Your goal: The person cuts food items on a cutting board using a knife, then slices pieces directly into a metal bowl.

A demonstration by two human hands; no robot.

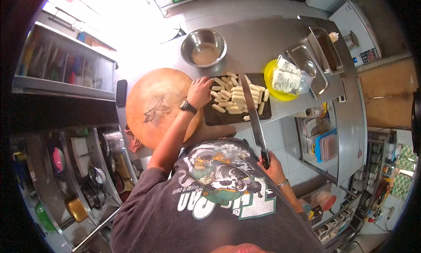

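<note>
My right hand [272, 169] is closed around the dark handle of a long knife [253, 108]. The blade points away from me and passes above the right part of a black tray [215, 117]. Pale, finger-shaped pieces [239, 95] lie heaped in the tray; I cannot make out their kind. At the tray's far left corner is my left hand [199, 92], wearing a watch, its fingers bent over the rim. Left of the tray, under my left forearm, sits a large round wooden chopping board [153, 95] with a dark mark on it.
Beyond the board stands a metal bowl [204, 48] with cloudy liquid. A yellow plate [270, 86] holds clear plastic packaging [287, 77]. Metal pans [326, 51] stand at the far right. A dark phone-like object [122, 93] lies left of the board. Shelves with cookware flank the steel table [254, 38].
</note>
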